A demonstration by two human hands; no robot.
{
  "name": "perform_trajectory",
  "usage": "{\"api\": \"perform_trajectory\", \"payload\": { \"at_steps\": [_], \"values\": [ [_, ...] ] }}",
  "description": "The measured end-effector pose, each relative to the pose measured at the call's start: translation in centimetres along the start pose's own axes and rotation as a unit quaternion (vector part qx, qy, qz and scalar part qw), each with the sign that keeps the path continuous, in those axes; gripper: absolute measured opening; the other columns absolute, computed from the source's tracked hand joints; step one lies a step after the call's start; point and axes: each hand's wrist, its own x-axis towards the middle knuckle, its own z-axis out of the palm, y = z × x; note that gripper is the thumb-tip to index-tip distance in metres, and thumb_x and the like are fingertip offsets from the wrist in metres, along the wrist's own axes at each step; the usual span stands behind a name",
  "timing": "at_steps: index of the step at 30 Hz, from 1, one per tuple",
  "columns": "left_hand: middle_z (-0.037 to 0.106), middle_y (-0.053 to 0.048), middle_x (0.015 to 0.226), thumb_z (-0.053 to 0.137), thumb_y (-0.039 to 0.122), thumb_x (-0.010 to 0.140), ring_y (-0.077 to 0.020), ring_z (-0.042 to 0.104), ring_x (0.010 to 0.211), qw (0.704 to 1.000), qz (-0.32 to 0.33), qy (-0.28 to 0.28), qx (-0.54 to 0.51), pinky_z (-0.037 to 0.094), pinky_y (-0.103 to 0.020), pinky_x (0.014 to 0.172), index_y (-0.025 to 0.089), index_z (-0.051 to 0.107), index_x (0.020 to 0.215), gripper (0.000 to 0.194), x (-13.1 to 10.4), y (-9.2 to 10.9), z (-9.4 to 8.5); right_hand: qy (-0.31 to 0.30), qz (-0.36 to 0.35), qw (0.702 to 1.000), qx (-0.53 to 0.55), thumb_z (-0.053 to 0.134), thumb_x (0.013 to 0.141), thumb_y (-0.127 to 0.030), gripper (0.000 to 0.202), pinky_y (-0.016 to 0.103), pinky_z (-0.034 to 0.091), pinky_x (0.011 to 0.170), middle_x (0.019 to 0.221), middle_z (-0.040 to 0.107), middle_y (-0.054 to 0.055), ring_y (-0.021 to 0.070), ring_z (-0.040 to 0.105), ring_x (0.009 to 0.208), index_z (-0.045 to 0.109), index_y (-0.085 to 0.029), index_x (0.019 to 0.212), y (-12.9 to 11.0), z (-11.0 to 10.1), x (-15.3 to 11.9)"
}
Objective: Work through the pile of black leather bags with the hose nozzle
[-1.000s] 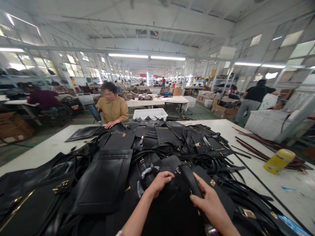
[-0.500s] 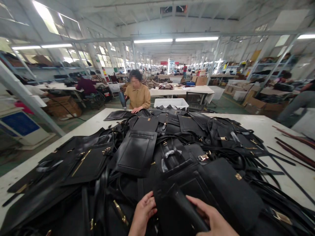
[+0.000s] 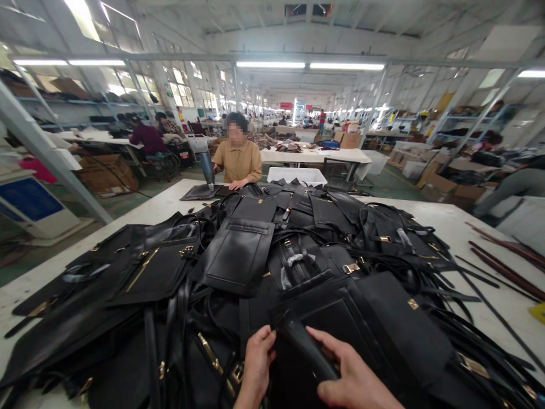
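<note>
A large heap of black leather bags and panels (image 3: 240, 255) with gold buckles and zips covers the table. At the bottom centre, my left hand (image 3: 258, 363) has its thumb and fingers pinched on the edge of a black leather piece (image 3: 287, 363). To its right, my right hand (image 3: 351, 369) is wrapped round a dark, rounded, tube-like object (image 3: 311, 347), which lies slantwise over that leather piece. Whether this object is a tool or a rolled part is hard to tell.
Across the table (image 3: 451, 211), a person in a tan shirt (image 3: 238, 162) holds a heat-gun-like tool (image 3: 207, 170) over a black piece. A white bin (image 3: 297, 175) stands behind the heap. Dark red strips (image 3: 502, 264) lie at the right.
My right hand and the dark object have moved left, closer to my left hand. The person opposite has brought the tool lower over the black piece. The view has shifted slightly.
</note>
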Motion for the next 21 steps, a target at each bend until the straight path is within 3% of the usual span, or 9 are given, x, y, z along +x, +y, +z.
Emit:
{"api": "perform_trajectory", "payload": {
  "at_steps": [3,5,7,9,12,14,17,19,21],
  "values": [
    [0.058,0.003,0.055,0.069,0.032,0.061,-0.0077,0.051,0.052,1.000,0.011,-0.005,-0.007,0.037,-0.018,0.052,0.015,0.061,0.065,0.020,0.3,0.5,0.3,-0.007,-0.002,1.000,0.005,0.056,0.047,0.002,0.075,0.021,0.048,0.072,0.099,0.063,0.001,0.0171,0.059,0.087,0.051,-0.020,0.118,0.4,-0.4,-0.9],
    [0.059,0.002,0.059,0.068,0.031,0.064,-0.0076,0.051,0.054,1.000,0.012,-0.020,-0.014,0.038,-0.018,0.052,0.015,0.061,0.069,0.018,0.3,1.0,0.8,0.007,-0.008,1.000,0.002,0.055,0.048,0.000,0.075,0.019,0.048,0.054,0.090,0.064,0.000,0.0134,0.060,0.066,0.049,-0.020,0.120,0.2,-0.3,-0.2],
    [0.063,0.000,0.067,0.066,0.031,0.066,-0.0085,0.054,0.057,0.999,0.012,-0.037,-0.021,0.040,-0.019,0.055,0.015,0.062,0.078,0.020,-0.1,1.4,1.4,0.028,-0.026,0.999,0.002,0.054,0.052,-0.003,0.075,0.015,0.039,0.036,0.082,0.064,-0.002,0.0065,0.049,0.044,0.044,-0.021,0.124,-0.6,-0.1,1.4],
    [0.065,-0.001,0.077,0.063,0.033,0.070,-0.0109,0.058,0.063,0.998,0.009,-0.056,-0.033,0.043,-0.022,0.060,0.019,0.061,0.091,0.026,-1.1,0.9,1.9,0.066,-0.057,0.996,0.002,0.055,0.054,-0.005,0.074,0.015,0.039,0.037,0.085,0.062,-0.002,0.0050,0.047,0.045,0.042,-0.022,0.125,-2.0,-0.2,3.1],
    [0.067,-0.005,0.083,0.065,0.041,0.066,-0.0181,0.062,0.073,0.990,-0.050,-0.118,-0.053,0.046,-0.030,0.066,0.021,0.059,0.100,0.040,-3.5,-2.0,2.0,0.112,-0.087,0.990,0.004,0.057,0.060,-0.010,0.076,0.016,0.041,0.038,0.087,0.059,-0.002,0.0056,0.047,0.048,0.032,-0.023,0.131,-3.9,-1.5,4.2],
    [0.068,-0.010,0.080,0.072,0.049,0.053,-0.0244,0.063,0.074,0.981,-0.098,-0.154,-0.059,0.048,-0.035,0.066,0.015,0.063,0.092,0.052,-5.0,-4.6,1.7,0.126,-0.092,0.988,0.004,0.058,0.062,-0.012,0.077,0.016,0.042,0.038,0.082,0.058,-0.003,0.0065,0.048,0.049,0.029,-0.023,0.132,-4.6,-2.6,3.6],
    [0.068,-0.012,0.069,0.072,0.055,0.046,-0.0267,0.063,0.071,0.987,-0.117,-0.103,-0.033,0.048,-0.037,0.066,0.010,0.065,0.074,0.053,-5.7,-6.6,1.5,0.118,-0.075,0.990,-0.003,0.058,0.062,-0.010,0.077,0.017,0.043,0.037,0.076,0.057,-0.005,0.0069,0.047,0.047,0.030,-0.025,0.132,-4.5,-3.9,1.1],
    [0.067,-0.009,0.064,0.070,0.052,0.053,-0.0221,0.062,0.065,0.993,-0.106,-0.054,0.016,0.048,-0.034,0.065,0.011,0.064,0.072,0.046,-5.1,-5.6,1.6,0.097,-0.054,0.994,-0.008,0.058,0.060,-0.007,0.077,0.017,0.041,0.035,0.076,0.058,-0.004,0.0073,0.047,0.046,0.034,-0.025,0.130,-3.8,-4.2,-1.1],
    [0.065,-0.005,0.061,0.069,0.046,0.058,-0.0167,0.060,0.056,0.992,-0.098,-0.044,0.062,0.047,-0.029,0.057,0.012,0.063,0.072,0.037,-4.2,-3.5,1.8,0.062,-0.021,0.998,-0.002,0.057,0.057,-0.004,0.077,0.016,0.041,0.038,0.081,0.061,-0.003,0.0086,0.051,0.050,0.037,-0.024,0.129,-2.8,-4.1,-3.3]
  ]
}}
